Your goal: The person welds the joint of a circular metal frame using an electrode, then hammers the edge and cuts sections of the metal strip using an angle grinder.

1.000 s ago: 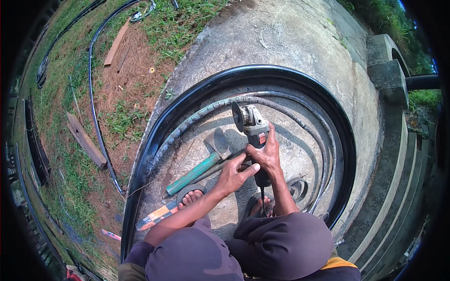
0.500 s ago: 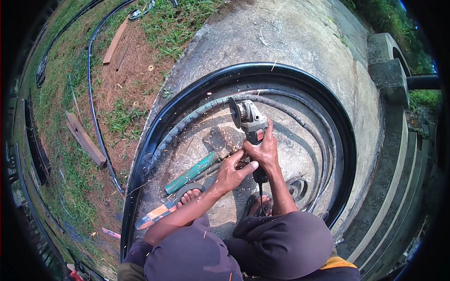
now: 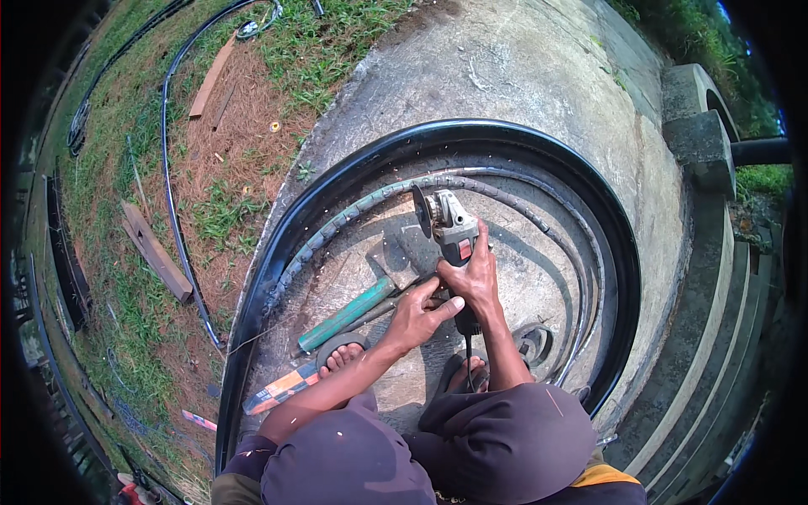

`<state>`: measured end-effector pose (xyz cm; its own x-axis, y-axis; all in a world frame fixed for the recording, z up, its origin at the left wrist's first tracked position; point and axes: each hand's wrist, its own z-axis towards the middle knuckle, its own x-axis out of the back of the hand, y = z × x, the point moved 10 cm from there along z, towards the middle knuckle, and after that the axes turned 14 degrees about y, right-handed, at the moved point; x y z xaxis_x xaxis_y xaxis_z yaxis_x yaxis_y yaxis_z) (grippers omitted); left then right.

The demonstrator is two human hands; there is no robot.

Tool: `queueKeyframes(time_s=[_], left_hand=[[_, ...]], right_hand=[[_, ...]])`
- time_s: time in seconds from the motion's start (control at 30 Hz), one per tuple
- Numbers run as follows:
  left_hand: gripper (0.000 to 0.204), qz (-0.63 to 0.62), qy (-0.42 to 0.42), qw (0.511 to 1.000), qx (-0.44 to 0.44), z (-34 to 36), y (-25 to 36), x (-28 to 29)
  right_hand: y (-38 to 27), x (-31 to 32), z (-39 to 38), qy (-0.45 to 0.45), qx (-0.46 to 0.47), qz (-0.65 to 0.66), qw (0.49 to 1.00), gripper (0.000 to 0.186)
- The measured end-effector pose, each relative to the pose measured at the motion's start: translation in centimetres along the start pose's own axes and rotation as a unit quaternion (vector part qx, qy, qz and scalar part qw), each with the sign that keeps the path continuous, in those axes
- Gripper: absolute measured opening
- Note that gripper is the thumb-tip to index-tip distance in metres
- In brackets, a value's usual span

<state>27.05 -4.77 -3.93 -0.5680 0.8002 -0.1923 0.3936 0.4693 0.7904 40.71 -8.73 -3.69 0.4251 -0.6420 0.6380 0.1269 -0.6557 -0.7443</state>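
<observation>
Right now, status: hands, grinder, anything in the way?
Right hand gripping angle grinder. Left hand beside it, hold unclear. Green cylinder lying to the left; power cord trailing from grinder's rear.

The compact angle grinder [image 3: 455,222] pairs a dull silver-grey metal head with a black plastic-looking body, its thin dark disc [image 3: 422,211] matt. The broad black curved band [image 3: 484,131] is smooth and glossy, while the pale grey concrete slab [image 3: 526,76] looks rough and stained. The green cylindrical bar [image 3: 345,316] appears scuffed, the long brown plank [image 3: 213,77] is matt wood, and the purple-grey trousers [image 3: 513,431] are soft, matt cloth.
</observation>
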Motion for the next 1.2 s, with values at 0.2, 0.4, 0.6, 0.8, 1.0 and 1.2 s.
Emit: queueKeyframes(time_s=[0.2,0.4,0.6,0.8,1.0,1.2], left_hand=[[0.075,0.009,0.014,1.000,0.007,0.1,-0.2,0.6],[0.078,0.025,0.021,0.999,-0.006,0.6,-1.3,0.9],[0.087,0.018,0.021,0.999,-0.019,-0.7,0.3,0.4],[0.087,0.051,0.010,0.999,-0.013,-0.2,0.5,-0.4],[0.094,0.025,-0.007,1.000,0.017,-0.9,2.0,-0.3],[0.093,0.026,-0.004,1.000,0.001,-0.4,1.2,-0.2]], right_hand=[[-0.2,-0.5,0.1,0.001,0.003,-0.011,1.000,0.098],[-0.6,-0.6,-0.1,-0.009,-0.003,-0.002,1.000,0.097],[0.0,1.5,-1.2,0.024,0.004,0.054,0.998,0.094],[0.1,2.2,-0.5,0.025,0.001,0.051,0.998,0.095],[-0.3,1.8,-0.5,0.017,-0.017,0.059,0.998,0.094],[-0.7,1.8,-0.4,0.011,-0.012,0.063,0.998,0.095]])
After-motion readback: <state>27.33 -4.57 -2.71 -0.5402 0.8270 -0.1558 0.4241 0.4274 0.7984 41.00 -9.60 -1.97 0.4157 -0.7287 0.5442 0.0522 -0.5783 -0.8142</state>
